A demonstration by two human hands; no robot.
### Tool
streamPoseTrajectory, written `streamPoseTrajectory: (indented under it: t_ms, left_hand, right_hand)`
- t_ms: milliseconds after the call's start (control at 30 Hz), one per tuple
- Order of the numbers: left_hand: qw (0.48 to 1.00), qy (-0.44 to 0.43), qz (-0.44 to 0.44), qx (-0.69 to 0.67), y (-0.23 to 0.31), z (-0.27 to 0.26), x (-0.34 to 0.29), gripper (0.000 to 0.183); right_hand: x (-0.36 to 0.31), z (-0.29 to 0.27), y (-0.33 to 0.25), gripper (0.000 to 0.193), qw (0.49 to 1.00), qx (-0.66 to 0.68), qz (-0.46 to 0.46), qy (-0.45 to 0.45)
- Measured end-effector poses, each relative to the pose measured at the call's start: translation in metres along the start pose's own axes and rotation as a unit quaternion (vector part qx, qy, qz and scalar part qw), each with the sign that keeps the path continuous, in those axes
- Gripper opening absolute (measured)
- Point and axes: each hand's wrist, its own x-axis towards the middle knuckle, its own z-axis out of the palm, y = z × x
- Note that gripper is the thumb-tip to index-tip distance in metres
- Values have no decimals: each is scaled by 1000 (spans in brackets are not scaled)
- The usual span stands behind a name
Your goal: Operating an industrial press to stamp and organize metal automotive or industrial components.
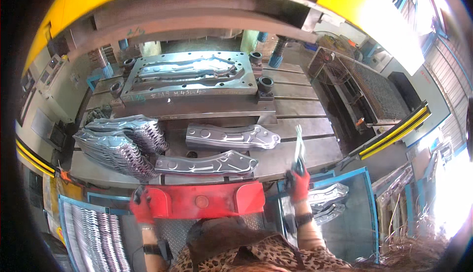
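Observation:
My right hand [298, 183], in a red glove with dark fingers, is closed around the lower end of a slim, pale, upright piece [299, 146]. Blur and glare hide its exact kind; it narrows towards the top. My left hand [142, 206], gloved in the same way, is beside the left end of a red control stand [201, 201]; its fingers are too smeared to read. Beyond the stand, two pressed metal parts lie on the press table, a nearer part [207, 164] and a farther part [231, 137]. Left of them stand stacks of similar parts [116, 146].
A lower die [192, 92] sits on the press bed beneath the raised upper die [197, 18]. Blue-framed bins flank me: the left bin [93, 232] holds rows of parts, the right bin [354, 223] a few. Yellow-black guard bars [394, 131] stand at the sides.

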Motion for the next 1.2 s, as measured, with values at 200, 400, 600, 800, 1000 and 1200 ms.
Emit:
streamPoseTrajectory:
  t_ms: [200, 400, 600, 800, 1000, 1200]
  left_hand:
    - [975, -150, 139, 86, 41, 83, 20, 27]
    - [947, -209, 219, 111, 59, 127, 27, 32]
    - [929, -260, 244, 101, 71, 146, 42, 34]
    - [936, -324, 133, -42, 77, 185, 78, 32]
    - [938, -314, 87, -120, 70, 235, 99, 26]
    - [890, -338, -49, -302, 68, 250, 126, 26]
  right_hand:
    - [104, 182, -46, 54, 945, -240, -116, -191]
    - [195, 305, -41, 55, 873, -381, -206, -224]
    - [215, 336, 10, 54, 803, -532, -221, -154]
    - [212, 327, 34, 60, 826, -500, -216, -148]
    - [189, 317, 51, 59, 811, -511, -262, -108]
    - [143, 266, 30, 59, 882, -396, -210, -150]
